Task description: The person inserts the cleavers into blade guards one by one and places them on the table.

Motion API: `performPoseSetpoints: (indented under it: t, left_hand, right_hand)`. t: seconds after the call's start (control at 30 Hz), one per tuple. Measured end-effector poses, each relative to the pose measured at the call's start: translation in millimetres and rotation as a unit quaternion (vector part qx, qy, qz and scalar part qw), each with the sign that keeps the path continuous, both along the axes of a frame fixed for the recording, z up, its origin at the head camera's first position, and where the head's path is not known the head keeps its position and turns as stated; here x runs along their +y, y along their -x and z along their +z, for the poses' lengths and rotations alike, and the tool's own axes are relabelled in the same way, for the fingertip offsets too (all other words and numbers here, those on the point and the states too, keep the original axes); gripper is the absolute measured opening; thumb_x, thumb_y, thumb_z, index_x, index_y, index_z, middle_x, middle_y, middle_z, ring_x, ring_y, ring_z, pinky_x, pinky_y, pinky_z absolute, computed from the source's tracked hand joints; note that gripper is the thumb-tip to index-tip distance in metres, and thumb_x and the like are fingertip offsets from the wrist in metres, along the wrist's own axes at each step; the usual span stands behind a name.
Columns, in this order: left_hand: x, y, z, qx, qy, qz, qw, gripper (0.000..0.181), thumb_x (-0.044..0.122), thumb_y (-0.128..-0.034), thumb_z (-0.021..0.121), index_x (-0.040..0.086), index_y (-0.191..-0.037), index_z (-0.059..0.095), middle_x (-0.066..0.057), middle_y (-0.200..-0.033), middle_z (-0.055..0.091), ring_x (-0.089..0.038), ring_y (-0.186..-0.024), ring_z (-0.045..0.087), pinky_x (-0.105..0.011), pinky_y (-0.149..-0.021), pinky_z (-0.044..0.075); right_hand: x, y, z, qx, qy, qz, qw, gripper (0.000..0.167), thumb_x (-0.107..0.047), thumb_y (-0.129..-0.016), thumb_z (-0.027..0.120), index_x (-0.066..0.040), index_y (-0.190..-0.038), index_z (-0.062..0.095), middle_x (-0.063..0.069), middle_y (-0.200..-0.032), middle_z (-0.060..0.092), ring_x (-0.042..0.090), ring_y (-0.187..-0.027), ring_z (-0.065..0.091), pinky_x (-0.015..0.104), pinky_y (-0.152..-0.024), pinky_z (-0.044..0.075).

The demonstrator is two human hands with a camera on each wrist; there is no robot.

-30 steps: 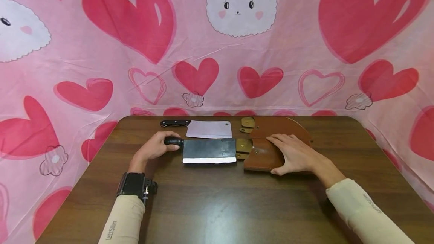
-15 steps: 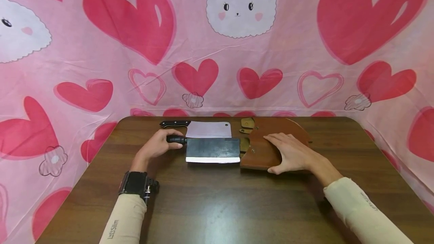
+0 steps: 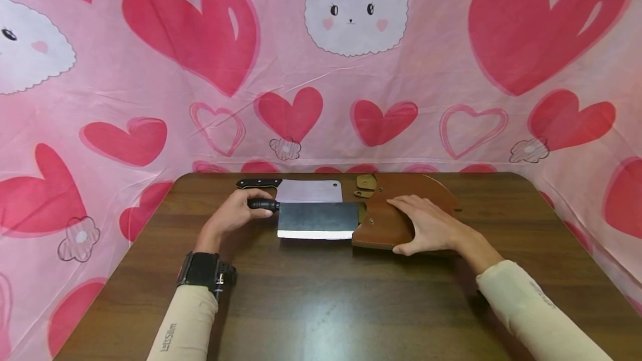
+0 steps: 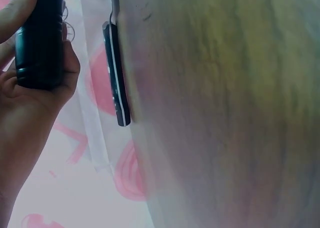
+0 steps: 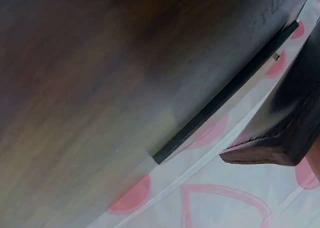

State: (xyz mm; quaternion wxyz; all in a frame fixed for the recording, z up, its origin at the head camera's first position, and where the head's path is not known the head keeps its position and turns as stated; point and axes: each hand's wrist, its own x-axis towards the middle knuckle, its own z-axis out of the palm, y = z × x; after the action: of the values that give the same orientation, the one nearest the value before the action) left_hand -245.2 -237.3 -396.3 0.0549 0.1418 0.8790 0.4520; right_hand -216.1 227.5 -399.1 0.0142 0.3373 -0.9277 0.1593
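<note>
Shifted rightward, the dark cleaver meets the mouth of the near sheath; left of that sheath, the left hand grips the handle; the right hand holds the sheath; skewed pushing could nick it

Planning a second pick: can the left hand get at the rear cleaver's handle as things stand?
Probably not directly: the left hand holds the front cleaver. With that set down, likely yes: the rear handle lies uncovered just beyond the hand.
</note>
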Motion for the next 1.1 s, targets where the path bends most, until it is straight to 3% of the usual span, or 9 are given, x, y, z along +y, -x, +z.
performPoseSetpoints:
  t: [0.43,0.7,1.1]
  left_hand:
    - [6.0,0.5,5.8,-0.007,-0.019,-0.004,0.9998,0.038,0.016,-0.0866,0.081,0.007,-0.122,0.072,-0.013,-0.116,0.066,-0.032,-0.106,0.058,-0.044,-0.092,0.049]
    - [9.7,-1.8,6.5,0.001,-0.028,0.014,0.9995,0.036,0.015,-0.0875,0.081,0.007,-0.121,0.073,-0.014,-0.118,0.065,-0.033,-0.104,0.06,-0.044,-0.09,0.052]
    - [16.2,-1.9,4.5,0.024,-0.057,0.028,0.9977,0.036,0.009,-0.0839,0.083,0.0,-0.117,0.072,-0.019,-0.113,0.066,-0.03,-0.096,0.062,-0.029,-0.081,0.053]
  right_hand:
    - [-11,0.4,4.3,0.017,0.008,0.008,0.9998,0.106,-0.061,-0.065,0.084,-0.006,-0.148,0.048,0.011,-0.144,0.052,0.029,-0.13,0.046,0.058,-0.105,0.037]
    - [-12,0.3,3.5,0.017,0.007,0.007,0.9998,0.106,-0.06,-0.066,0.084,-0.004,-0.149,0.047,0.013,-0.144,0.051,0.031,-0.131,0.046,0.059,-0.105,0.036]
    - [-11,1.8,2.9,0.027,0.005,0.004,0.9996,0.107,-0.062,-0.066,0.083,-0.003,-0.148,0.047,0.013,-0.144,0.051,0.03,-0.129,0.046,0.056,-0.103,0.037]
